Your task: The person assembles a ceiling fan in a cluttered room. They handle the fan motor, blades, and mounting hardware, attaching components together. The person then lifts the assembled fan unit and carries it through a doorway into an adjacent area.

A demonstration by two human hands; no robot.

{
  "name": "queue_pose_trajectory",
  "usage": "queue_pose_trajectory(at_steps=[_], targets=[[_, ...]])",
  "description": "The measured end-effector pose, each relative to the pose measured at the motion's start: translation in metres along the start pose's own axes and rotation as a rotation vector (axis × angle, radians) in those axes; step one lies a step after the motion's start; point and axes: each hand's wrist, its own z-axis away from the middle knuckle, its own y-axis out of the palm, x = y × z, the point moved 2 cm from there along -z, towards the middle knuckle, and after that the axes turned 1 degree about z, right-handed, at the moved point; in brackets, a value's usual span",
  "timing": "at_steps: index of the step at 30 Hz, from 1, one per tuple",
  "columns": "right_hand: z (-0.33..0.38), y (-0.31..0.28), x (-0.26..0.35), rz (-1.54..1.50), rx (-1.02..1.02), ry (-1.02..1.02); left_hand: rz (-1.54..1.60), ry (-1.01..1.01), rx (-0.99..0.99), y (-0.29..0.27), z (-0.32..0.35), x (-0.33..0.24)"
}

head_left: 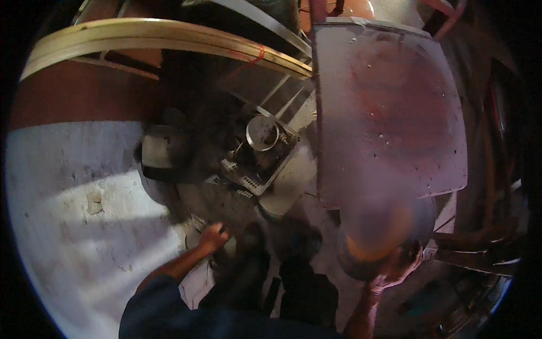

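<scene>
At the lower right, my right hand (398, 268) is closed on the near rim of a dark round bowl (353, 265). Its inside looks orange, but a hazy spot blurs most of it, so any contents are hidden. The bowl is just in front of the near edge of a pale, worn table (389, 164) with a reddish stain. My left hand (213, 237) hangs low at the left of my legs with its fingers curled. Something small and dark shows at its fingertips, too unclear to name.
Ahead on the floor is a dirty tray (276, 172) with a round pale tin (262, 133) in it. A dark container with a pale top (157, 150) stands left of it. A long wooden beam (152, 34) crosses the upper left, above a large pale surface (73, 192).
</scene>
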Motion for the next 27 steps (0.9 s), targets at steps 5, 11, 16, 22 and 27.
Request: queue_pose_trajectory(at_steps=[5, 11, 16, 22, 27], targets=[[-0.001, 0.055, 0.207, -0.525, 0.370, -0.222, 0.181, 0.400, 0.377, 0.013, 0.159, 0.001], [0.001, 0.126, 0.301, -0.069, 0.446, -0.745, -0.553, 0.226, 0.386, 0.064, 0.235, 0.028], [0.007, 0.136, 0.298, 0.054, 0.417, -0.869, -0.405, 0.181, 0.465, 0.067, 0.295, 0.063], [0.011, 0.132, 0.307, 0.112, 0.422, -0.824, -0.294, 0.110, 0.466, 0.067, 0.306, 0.102], [0.008, 0.135, 0.295, 0.031, 0.400, -0.867, -0.318, 0.049, 0.374, 0.068, 0.252, 0.116]])
